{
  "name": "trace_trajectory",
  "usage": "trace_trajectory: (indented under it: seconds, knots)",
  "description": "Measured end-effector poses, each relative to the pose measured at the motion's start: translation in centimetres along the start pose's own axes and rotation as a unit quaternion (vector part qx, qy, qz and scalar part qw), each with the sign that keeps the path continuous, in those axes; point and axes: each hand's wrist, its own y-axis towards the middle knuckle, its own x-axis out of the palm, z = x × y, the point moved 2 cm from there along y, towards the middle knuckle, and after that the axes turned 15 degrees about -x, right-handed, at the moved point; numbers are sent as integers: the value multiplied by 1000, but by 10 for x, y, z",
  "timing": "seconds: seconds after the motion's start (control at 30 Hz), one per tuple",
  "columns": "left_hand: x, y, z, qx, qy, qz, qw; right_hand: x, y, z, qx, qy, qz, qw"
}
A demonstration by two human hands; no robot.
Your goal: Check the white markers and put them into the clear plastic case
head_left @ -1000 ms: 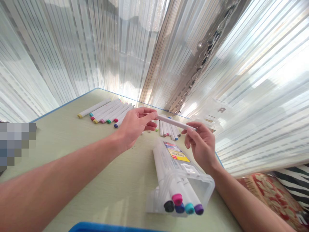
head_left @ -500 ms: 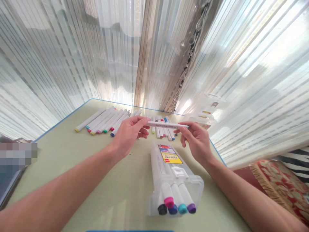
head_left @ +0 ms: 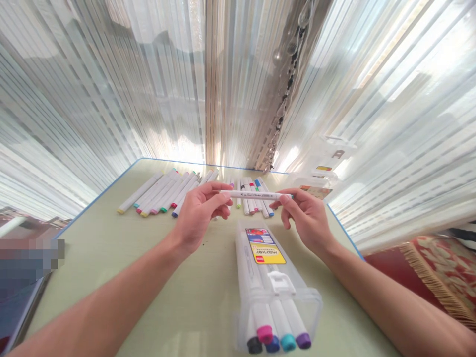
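A white marker (head_left: 253,195) is held level above the table between both hands. My left hand (head_left: 199,215) pinches its left end with thumb and fingers. My right hand (head_left: 307,218) pinches its right end. Below them lies a clear plastic marker case (head_left: 273,277) with a yellow and red label, holding several white markers with black, pink, blue, teal and purple caps toward me.
A row of white markers (head_left: 165,192) lies at the far left of the pale green table (head_left: 111,248); another group of markers (head_left: 251,198) lies behind the hands. A second clear case (head_left: 316,186) sits at the far right edge. Sheer striped curtains surround the table. A patterned rug (head_left: 427,267) is right.
The held marker has turned from tilted to level, with both hands still on its ends. The view has swung so the case and marker rows sit more centred.
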Motion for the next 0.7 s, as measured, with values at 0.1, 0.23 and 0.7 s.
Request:
trace_trajectory:
  seconds: [0.1,0.23,0.7]
  knots:
    - [0,-1,0,11,9,10,1000,0,1,0,-1,-1,-3,1000]
    - [1,-2,-1,27,23,18,999,1,3,-4,-8,-8,3,1000]
    - [1,-3,4,69,78,39,994,1,-1,-7,-12,1,10,1000]
